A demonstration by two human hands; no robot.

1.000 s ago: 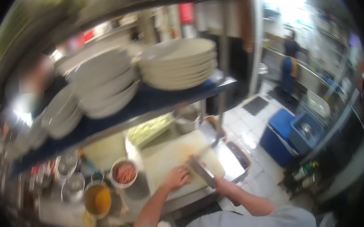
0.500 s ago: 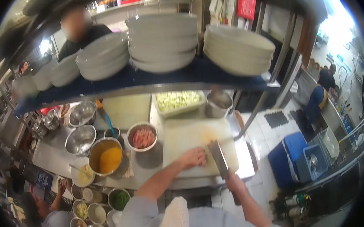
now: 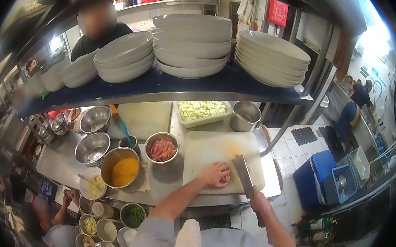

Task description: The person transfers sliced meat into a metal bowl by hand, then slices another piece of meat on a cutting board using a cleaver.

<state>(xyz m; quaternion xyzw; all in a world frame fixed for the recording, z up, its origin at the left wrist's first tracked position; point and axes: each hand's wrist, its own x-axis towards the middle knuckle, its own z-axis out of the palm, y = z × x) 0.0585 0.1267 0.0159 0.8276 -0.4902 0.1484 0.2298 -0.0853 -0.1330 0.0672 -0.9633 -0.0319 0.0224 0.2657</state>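
My right hand [image 3: 260, 201] is closed round the handle of a cleaver [image 3: 244, 175], whose broad blade stands over the right part of a white cutting board [image 3: 204, 143]. My left hand [image 3: 216, 175] rests on the board to the left of the blade, a small gap away. Its fingers are bent down and drawn together, with a ring on one; what lies beneath them is mostly hidden. A faint orange stain marks the board beyond the cleaver. To the left stands a metal bowl of pink strips [image 3: 162, 150], which look like raw meat.
A tub of chopped pale green pieces [image 3: 204, 109] and a metal pot [image 3: 245, 116] stand behind the board. At left is a pot of orange liquid [image 3: 124, 171]. Stacked bowls [image 3: 193, 50] fill the shelf above. A blue cooler [image 3: 314, 175] stands right. Other people are nearby.
The whole view has shifted slightly and is sharper now. My left fingers look more bent. The cleaver stays in my right hand, close to the same spot on the board.
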